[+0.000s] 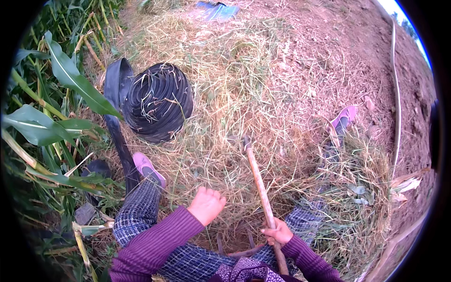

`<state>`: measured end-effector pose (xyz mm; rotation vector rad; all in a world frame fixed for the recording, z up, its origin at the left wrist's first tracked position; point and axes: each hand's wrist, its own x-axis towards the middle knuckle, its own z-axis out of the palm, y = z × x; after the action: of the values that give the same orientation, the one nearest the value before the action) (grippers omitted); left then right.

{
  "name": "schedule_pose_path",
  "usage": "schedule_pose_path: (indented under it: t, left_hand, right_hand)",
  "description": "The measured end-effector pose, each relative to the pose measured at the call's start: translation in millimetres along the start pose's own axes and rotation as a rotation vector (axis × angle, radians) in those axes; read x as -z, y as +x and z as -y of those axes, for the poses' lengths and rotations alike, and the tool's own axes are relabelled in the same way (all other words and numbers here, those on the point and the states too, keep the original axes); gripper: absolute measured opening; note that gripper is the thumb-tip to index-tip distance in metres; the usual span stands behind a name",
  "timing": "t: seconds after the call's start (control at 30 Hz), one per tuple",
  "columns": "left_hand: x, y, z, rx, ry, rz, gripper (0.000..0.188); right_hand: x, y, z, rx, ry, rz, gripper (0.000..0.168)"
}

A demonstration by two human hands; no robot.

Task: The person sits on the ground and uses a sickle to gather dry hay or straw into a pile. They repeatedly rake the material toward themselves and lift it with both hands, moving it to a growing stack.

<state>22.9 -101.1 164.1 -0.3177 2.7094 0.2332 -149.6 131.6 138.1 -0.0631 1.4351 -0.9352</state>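
Note:
My right hand is closed round a long wooden handle, low on its shaft. The handle slants away from me to a small dark metal head that rests in the dry grass; the tool's exact kind cannot be told. My left hand is held over the straw in front of my left knee, its fingers curled; whether anything small is inside does not show. Ahead on the left lies a coil of flat black hose, with bits of straw on it.
Green maize plants crowd the left side. Cut grass is heaped over my right leg. A pale pipe runs along bare soil on the right. A blue plastic piece lies at the far end. Black strip lies beside my left foot.

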Motion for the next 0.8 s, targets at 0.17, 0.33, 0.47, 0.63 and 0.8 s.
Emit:
schedule_pose_path:
  t: [0.17,0.33,0.47,0.63,0.8]
  left_hand:
    - [10.3,3.1,-6.8,-0.018,0.026,-0.036,0.024]
    - [0.4,5.7,-6.9,-0.011,0.043,-0.002,0.022]
    - [3.8,9.6,-8.6,-0.013,0.057,0.075,0.021]
    - [-1.0,8.8,-7.0,0.001,0.023,0.052,0.021]
    - [1.9,9.1,-5.6,-0.015,-0.014,-0.006,0.021]
  right_hand:
    - [29.4,-47.2,-5.9,-0.147,0.035,-0.045,0.031]
    - [28.7,-62.7,-7.7,-0.100,0.043,-0.027,0.032]
    - [22.7,-28.2,1.4,0.027,0.046,-0.146,0.032]
    - [6.7,80.5,58.5,0.339,0.113,-0.198,0.025]
    - [-16.5,162.6,91.0,0.309,0.240,-0.219,0.023]
